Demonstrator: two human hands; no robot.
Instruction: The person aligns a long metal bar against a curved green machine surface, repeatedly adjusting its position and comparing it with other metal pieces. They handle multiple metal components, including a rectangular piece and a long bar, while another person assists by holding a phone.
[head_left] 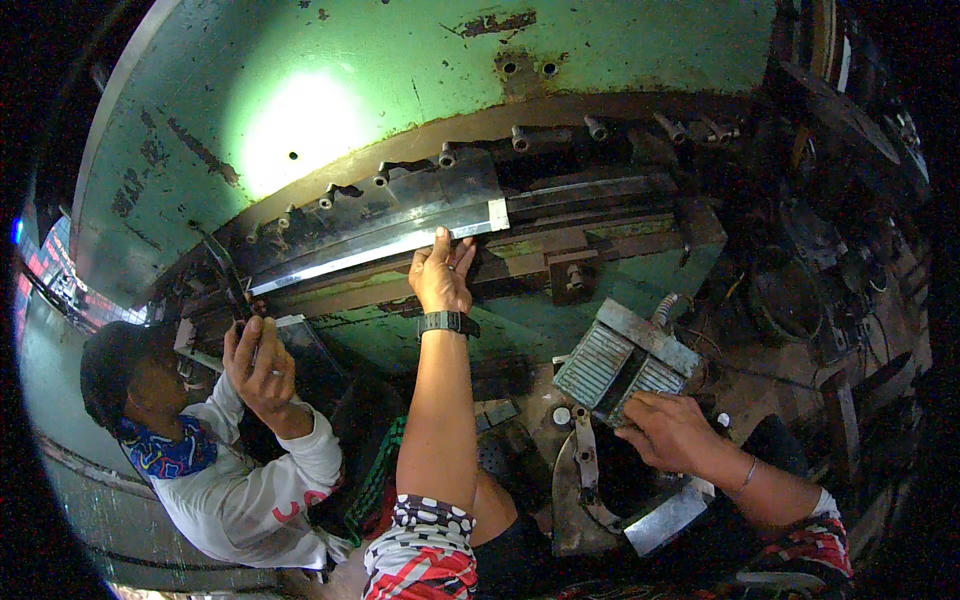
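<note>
A long, shiny bent metal strip [385,246] lies along the jaw of a green press machine. My left hand [441,275], with a watch on the wrist, pinches the strip's near edge close to its right end, thumb on top. At lower right, my right hand [668,430] is on the near edge of a grey ribbed foot pedal [600,365] with a cable. Its fingers curl over the edge and are partly hidden. A co-worker's raised hand [262,372] is near the strip's left end, by a dark tool whose kind I cannot make out.
The machine's green upper plate [480,60] rises at the back, with a row of clamp bolts [448,152] below. A co-worker in a white top [250,500] crouches at left. A loose metal piece [668,515] lies near my right forearm. Cables and dark parts fill the right.
</note>
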